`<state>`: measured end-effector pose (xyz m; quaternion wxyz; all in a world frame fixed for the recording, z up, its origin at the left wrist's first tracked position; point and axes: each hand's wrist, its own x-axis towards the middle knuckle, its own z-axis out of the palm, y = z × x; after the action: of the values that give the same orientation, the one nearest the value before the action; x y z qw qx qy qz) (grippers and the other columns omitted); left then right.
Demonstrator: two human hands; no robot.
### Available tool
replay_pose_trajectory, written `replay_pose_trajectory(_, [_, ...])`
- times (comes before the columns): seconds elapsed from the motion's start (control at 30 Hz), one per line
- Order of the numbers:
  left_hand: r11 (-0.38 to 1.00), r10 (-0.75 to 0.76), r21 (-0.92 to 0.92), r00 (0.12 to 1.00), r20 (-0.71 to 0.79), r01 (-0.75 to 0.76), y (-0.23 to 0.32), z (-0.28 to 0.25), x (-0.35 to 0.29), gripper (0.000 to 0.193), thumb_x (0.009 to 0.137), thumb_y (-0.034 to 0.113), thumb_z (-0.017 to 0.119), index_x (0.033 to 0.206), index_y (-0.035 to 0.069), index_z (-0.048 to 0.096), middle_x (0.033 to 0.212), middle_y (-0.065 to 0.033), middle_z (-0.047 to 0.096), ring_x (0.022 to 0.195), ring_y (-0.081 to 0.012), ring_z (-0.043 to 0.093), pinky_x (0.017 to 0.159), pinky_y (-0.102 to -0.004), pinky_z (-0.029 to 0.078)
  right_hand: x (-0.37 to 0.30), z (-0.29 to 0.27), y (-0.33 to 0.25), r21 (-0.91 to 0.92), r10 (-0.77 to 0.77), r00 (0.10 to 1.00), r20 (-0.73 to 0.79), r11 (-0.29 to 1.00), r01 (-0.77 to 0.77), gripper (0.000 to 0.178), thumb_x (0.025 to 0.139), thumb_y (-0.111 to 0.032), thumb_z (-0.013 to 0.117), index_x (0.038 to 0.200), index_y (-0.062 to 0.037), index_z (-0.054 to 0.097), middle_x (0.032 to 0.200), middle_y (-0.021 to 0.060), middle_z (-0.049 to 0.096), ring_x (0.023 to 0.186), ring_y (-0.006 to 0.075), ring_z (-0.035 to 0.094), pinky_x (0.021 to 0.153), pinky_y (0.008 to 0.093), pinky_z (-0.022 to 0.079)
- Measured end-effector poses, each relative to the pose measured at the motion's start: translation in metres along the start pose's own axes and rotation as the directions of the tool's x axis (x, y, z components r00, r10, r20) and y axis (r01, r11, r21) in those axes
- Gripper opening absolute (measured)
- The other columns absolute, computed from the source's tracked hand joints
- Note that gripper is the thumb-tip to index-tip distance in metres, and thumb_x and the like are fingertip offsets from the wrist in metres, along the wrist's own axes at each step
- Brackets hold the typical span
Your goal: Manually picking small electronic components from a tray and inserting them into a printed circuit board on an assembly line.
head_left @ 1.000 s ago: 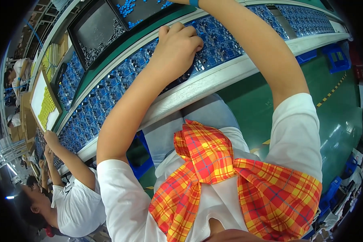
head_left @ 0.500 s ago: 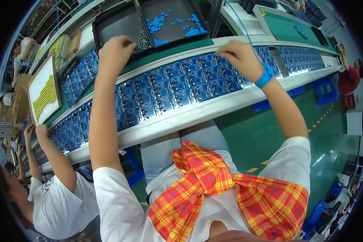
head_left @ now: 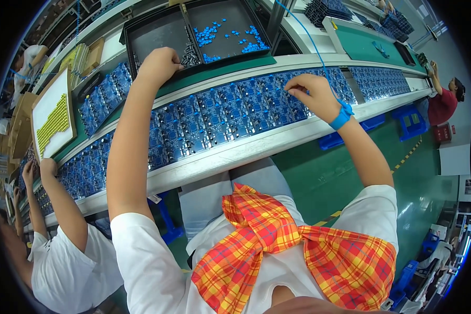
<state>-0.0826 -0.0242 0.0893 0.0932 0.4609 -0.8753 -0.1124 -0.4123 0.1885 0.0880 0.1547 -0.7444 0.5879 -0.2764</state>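
At the far left, a co-worker's hand point(head_left: 48, 167) is noted near a white panel point(head_left: 42, 144) on which yellow pieces point(head_left: 55, 127) are laid close together. Just right of it, a separate blue board panel point(head_left: 108, 97) is set beyond the main row, apparently so that it is kept out of the run. The left hand point(head_left: 159, 67) is held at the near side of a black tray point(head_left: 157, 39), beside small silvery parts point(head_left: 191, 54); its fingers are curled inward, and whether a part is gripped cannot be told. Small blue parts point(head_left: 206, 35) are kept in the tray's right compartment, the divider point(head_left: 189, 26) presumably being used to prevent mixing. The tray is placed behind the boards, seemingly so that both compartments can be reached. In front of it, blue circuit boards point(head_left: 214, 115) are lined up side by side along the white-edged worktop point(head_left: 220, 150), nearest the body, likely for easy access from above. The right hand point(head_left: 316, 97) is held over these boards, with thumb and forefinger tips brought near each other; whether anything is pinched cannot be told. A blue wristband point(head_left: 343, 116) is worn there, and a blue cord point(head_left: 315, 48) appears to be joined to it, probably for grounding. Farther right, a green surface point(head_left: 363, 44) is seen behind the row.
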Motion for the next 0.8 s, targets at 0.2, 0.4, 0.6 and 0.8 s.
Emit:
replay_pose_trajectory(0.2, [0.999,-0.05,-0.017,0.989,-0.142,0.048,0.003,0.009,-0.008,0.021,0.082,0.021,0.072,0.089,0.002,0.071,0.089,-0.0185,0.07,0.088,-0.0361,0.067,0.078,-0.0428,0.053,0.003,0.001,-0.003,-0.072,-0.047,0.998,0.044,0.996,0.05,0.012,0.083,-0.003,0.067,0.095,-0.0027,0.07,0.089,0.0102,0.068,0.077,0.0215,0.065,0.069,0.0303,0.052])
replay_pose_trajectory(0.4, [0.999,-0.041,0.009,0.988,-0.146,0.043,-0.009,0.012,-0.007,0.021,0.083,0.017,0.071,0.096,0.0,0.07,0.088,-0.0184,0.07,0.084,-0.0333,0.067,0.076,-0.0397,0.052,0.006,0.007,-0.001,-0.113,-0.059,0.991,0.117,0.991,0.072,0.012,0.084,-0.007,0.064,0.093,-0.0039,0.07,0.091,0.012,0.068,0.082,0.0291,0.065,0.073,0.0368,0.052])
replay_pose_trajectory(0.6, [0.999,-0.021,-0.033,1.0,-0.004,0.021,-0.004,-0.003,-0.004,0.02,0.081,0.014,0.071,0.093,-0.001,0.07,0.089,-0.018,0.071,0.085,-0.0335,0.068,0.077,-0.0393,0.053,0.002,0.007,0.002,-0.243,-0.03,0.974,0.223,0.966,0.085,0.012,0.083,-0.01,0.063,0.092,-0.0054,0.07,0.093,0.0115,0.068,0.086,0.0322,0.065,0.077,0.0406,0.052])
replay_pose_trajectory(0.8, [0.999,0.015,0.036,1.0,-0.023,-0.014,-0.017,0.002,0.003,0.017,0.08,0.014,0.069,0.092,0.003,0.071,0.09,-0.0183,0.071,0.087,-0.0344,0.068,0.078,-0.0411,0.053,-0.001,0.009,0.003,-0.233,-0.084,0.977,0.196,0.964,0.129,0.013,0.081,-0.009,0.064,0.091,-0.0079,0.071,0.088,0.0116,0.068,0.086,0.0346,0.065,0.076,0.0437,0.052])
